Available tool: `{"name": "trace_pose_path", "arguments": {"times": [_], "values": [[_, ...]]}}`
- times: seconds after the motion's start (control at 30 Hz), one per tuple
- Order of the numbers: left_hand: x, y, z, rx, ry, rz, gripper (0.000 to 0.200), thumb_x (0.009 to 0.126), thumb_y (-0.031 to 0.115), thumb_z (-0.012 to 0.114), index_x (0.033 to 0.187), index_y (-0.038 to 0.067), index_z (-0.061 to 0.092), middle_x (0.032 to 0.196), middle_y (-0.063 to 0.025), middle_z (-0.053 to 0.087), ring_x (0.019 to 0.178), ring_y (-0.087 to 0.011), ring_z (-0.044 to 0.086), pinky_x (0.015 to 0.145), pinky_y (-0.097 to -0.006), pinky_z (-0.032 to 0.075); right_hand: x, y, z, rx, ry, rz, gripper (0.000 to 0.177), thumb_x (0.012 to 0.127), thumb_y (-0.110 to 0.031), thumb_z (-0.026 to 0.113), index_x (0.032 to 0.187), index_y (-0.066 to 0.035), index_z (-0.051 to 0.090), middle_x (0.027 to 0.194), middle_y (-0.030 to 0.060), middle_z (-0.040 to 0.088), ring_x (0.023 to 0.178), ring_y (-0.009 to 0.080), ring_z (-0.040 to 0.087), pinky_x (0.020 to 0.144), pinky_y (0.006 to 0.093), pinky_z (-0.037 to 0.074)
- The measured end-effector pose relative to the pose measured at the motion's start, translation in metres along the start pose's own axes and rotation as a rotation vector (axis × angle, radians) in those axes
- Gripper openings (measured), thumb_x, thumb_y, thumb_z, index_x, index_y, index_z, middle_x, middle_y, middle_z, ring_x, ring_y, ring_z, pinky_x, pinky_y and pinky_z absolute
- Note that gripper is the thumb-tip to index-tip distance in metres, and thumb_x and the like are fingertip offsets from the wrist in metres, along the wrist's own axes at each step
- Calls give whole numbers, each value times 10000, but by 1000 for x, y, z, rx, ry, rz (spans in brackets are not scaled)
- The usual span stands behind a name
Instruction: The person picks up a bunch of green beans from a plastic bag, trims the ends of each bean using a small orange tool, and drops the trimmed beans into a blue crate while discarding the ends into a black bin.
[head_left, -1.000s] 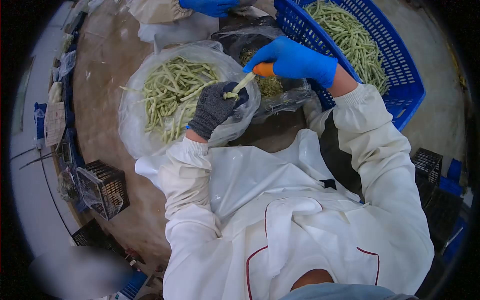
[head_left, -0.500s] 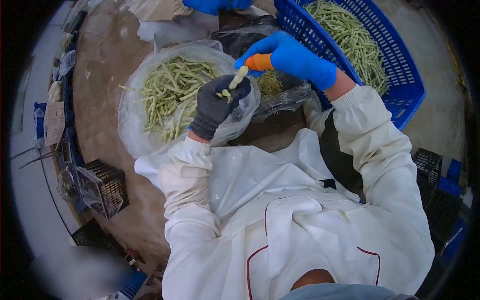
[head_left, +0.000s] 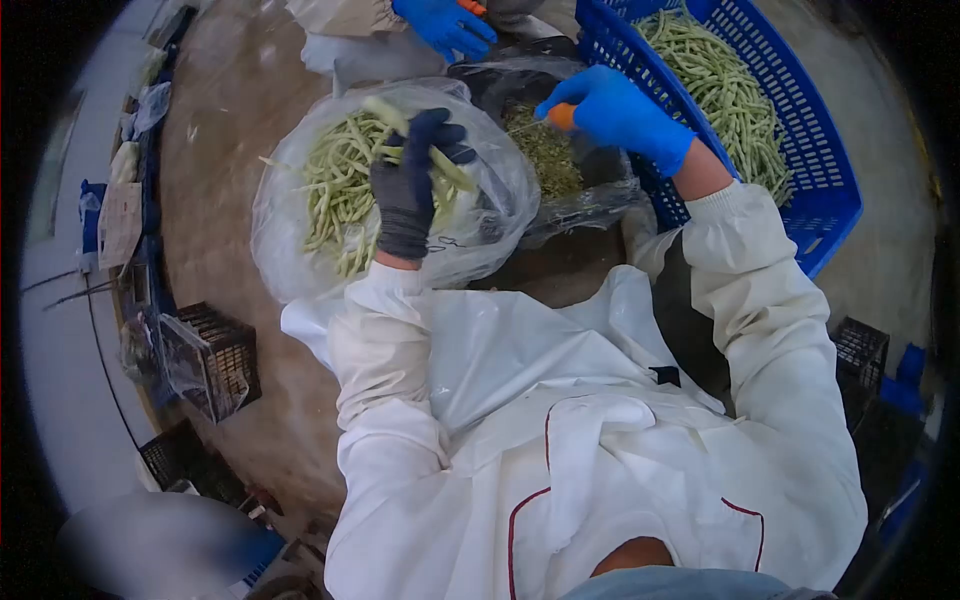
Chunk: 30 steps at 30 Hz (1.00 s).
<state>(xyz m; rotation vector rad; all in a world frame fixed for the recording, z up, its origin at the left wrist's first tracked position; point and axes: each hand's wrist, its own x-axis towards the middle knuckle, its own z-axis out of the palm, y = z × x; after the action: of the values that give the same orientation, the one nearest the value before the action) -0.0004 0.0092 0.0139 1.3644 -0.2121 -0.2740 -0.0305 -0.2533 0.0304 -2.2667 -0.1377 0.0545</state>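
My left hand (head_left: pixel 408 190), in a dark grey glove, is closed around pale green beans (head_left: pixel 452 170) above a clear plastic bag (head_left: pixel 285 255). A heap of long green beans (head_left: pixel 335 195) lies in that bag. My right hand (head_left: pixel 630 115), in a blue glove, grips a small knife by its orange handle (head_left: pixel 562 116). Its thin blade points left, over a dark plastic-lined container with green trimmings (head_left: pixel 548 160). Part of the handle is hidden by my fingers.
At upper right stands a blue slatted crate (head_left: pixel 825 215) with more green beans (head_left: pixel 710 85). Across from me, another person's blue-gloved hand (head_left: pixel 450 28) is beside an orange handle (head_left: pixel 472 6). A black crate (head_left: pixel 215 360) sits on the floor at left.
My left hand has moved left and up from the knife to over the heap of beans. My right hand has shifted right, away from the left. The other person's hand has come further into view.
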Motion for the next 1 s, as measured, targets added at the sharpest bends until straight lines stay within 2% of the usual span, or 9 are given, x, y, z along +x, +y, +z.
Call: {"name": "trace_pose_path", "arguments": {"times": [0.17, 0.23, 0.37, 0.53, 0.67, 0.77, 0.83, 0.93, 1.0], "values": [[11, 13, -42, -245, 269, -30, 397, 945, 330, 535, 1118, -26, 564, 964, -180, 650, 806, -277, 666, 750, -366, 542, 2, 20, -38, -475, 310, 111, 211, 753, -81, 659, 953, -54, 722, 881, 157, 697, 791, 257, 673, 738, 342, 514], [12, 16, -50, -266, 350, -45, 409, 949, 341, 528, 1110, -32, 565, 972, -182, 649, 800, -278, 667, 754, -372, 542, 3, 27, -50, -458, 317, 145, 232, 745, -81, 656, 966, -66, 722, 896, 161, 691, 823, 291, 670, 763, 350, 515], [13, 3, -52, -568, 208, -139, 480, 968, 346, 495, 1208, -69, 506, 1158, -217, 602, 1038, -299, 616, 944, -388, 497, 0, 35, -32, -521, 135, 46, 320, 745, -49, 602, 1045, -90, 706, 1003, 150, 686, 916, 280, 655, 836, 345, 500], [12, 3, -17, -534, 77, -134, 565, 967, 418, 476, 1270, -57, 444, 1225, -208, 561, 1094, -296, 587, 983, -378, 452, 1, -10, 10, 72, -163, -95, 431, 753, 12, 517, 1159, -46, 648, 1132, 129, 654, 1011, 218, 606, 896, 339, 466], [12, 1, 0, -538, 26, -116, 563, 965, 426, 475, 1273, -45, 445, 1216, -206, 566, 1099, -292, 586, 994, -382, 443, 0, -17, 38, 361, -280, -161, 336, 801, -120, 554, 1112, -76, 675, 938, 169, 690, 843, 190, 633, 828, 347, 492], [10, 3, 9, -508, 46, -92, 551, 959, 425, 488, 1258, -36, 464, 1157, -198, 597, 1060, -284, 604, 966, -390, 466, 0, -24, 39, 374, -358, -53, 308, 791, -89, 531, 1061, -46, 675, 907, 150, 676, 827, 187, 607, 803, 343, 485], [8, -3, 9, -363, 72, -87, 533, 959, 429, 488, 1213, -39, 509, 1059, -170, 626, 975, -258, 628, 888, -367, 502, 2, -24, 38, 252, -345, -40, 311, 768, 4, 488, 1023, -24, 663, 898, 109, 654, 824, 189, 573, 793, 327, 469], [4, 2, 12, -49, 145, -104, 453, 973, 383, 467, 1148, -21, 575, 914, -126, 643, 830, -208, 637, 753, -325, 523, -5, -32, 36, 133, -265, -11, 219, 757, -23, 529, 953, 1, 624, 859, 138, 627, 776, 205, 553, 740, 329, 466], [-2, 6, 12, 117, 105, -36, 386, 981, 327, 451, 1113, 0, 609, 846, -101, 641, 749, -177, 627, 678, -298, 513, -12, -33, 46, 194, -247, -162, 232, 741, -30, 546, 964, -19, 606, 872, 138, 603, 793, 236, 550, 767, 342, 452]]}}
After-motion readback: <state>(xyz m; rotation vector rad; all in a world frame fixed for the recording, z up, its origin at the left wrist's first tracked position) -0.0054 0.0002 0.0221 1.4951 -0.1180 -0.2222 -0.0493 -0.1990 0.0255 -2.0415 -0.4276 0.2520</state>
